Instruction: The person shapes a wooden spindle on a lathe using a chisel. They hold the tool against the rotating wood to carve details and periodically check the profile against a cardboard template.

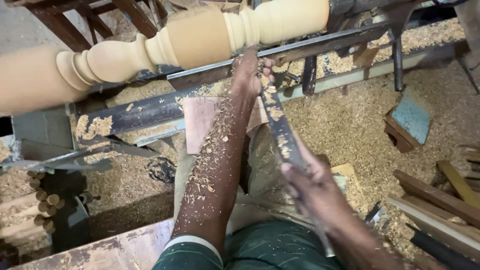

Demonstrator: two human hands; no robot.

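Observation:
A pale turned wooden spindle [165, 47] with beads and coves lies across the top of the view on a lathe. A long dark metal chisel [280, 127], dusted with shavings, runs from the spindle down toward me. My left hand [250, 72] grips the chisel's front end on the metal tool rest [320, 44], right under the spindle. My forearm is covered in wood chips. My right hand [312, 187] holds the chisel's rear end, lower and nearer my body.
The dark lathe bed [145, 112] runs below the spindle. Sawdust [350, 125] covers the floor. A blue-topped wooden block [407, 122] lies at the right, wooden offcuts [440, 200] at the lower right, small dowels [45, 207] at the left.

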